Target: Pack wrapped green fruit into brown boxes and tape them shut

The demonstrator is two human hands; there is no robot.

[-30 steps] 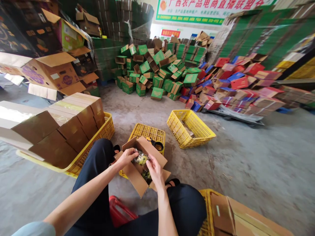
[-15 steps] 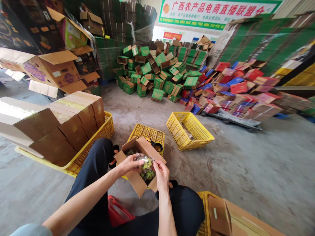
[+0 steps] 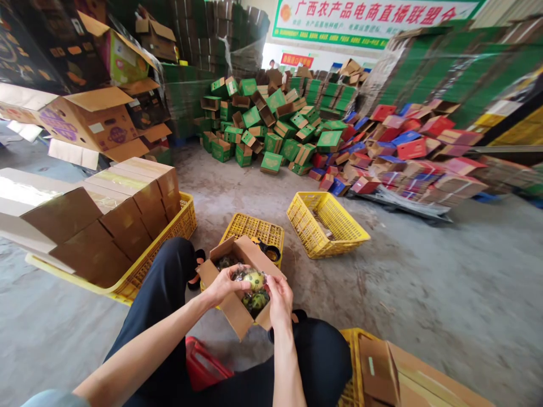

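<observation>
Over an open cardboard box point(image 3: 235, 314), my two hands hold a round yellow-green fruit point(image 3: 255, 280) with dark spots, wrapped in clear plastic. My left hand point(image 3: 229, 284) is closed around its left side, thumb along the front. My right hand point(image 3: 279, 295) pinches the plastic at the right end. Below the hands, more dark-spotted green fruit point(image 3: 255, 302) lies inside the box, partly hidden by them. The box rests on a yellow crate point(image 3: 250, 226) between my knees, its flaps folded outward. A black tape dispenser point(image 3: 268, 249) sits behind the box on the crate.
To the left, a yellow crate point(image 3: 186, 217) holds several cardboard boxes point(image 3: 131, 198). A yellow basket point(image 3: 328, 226) stands ahead to the right. Another crate point(image 3: 354, 339) with cardboard is by my right knee. Piles of green boxes point(image 3: 271, 161) and red boxes point(image 3: 411, 150) lie beyond.
The wrapped fruit has turned a little in my hands, with more of its pale spotted side showing. Both hands stay over the box, my left fingers slightly shifted.
</observation>
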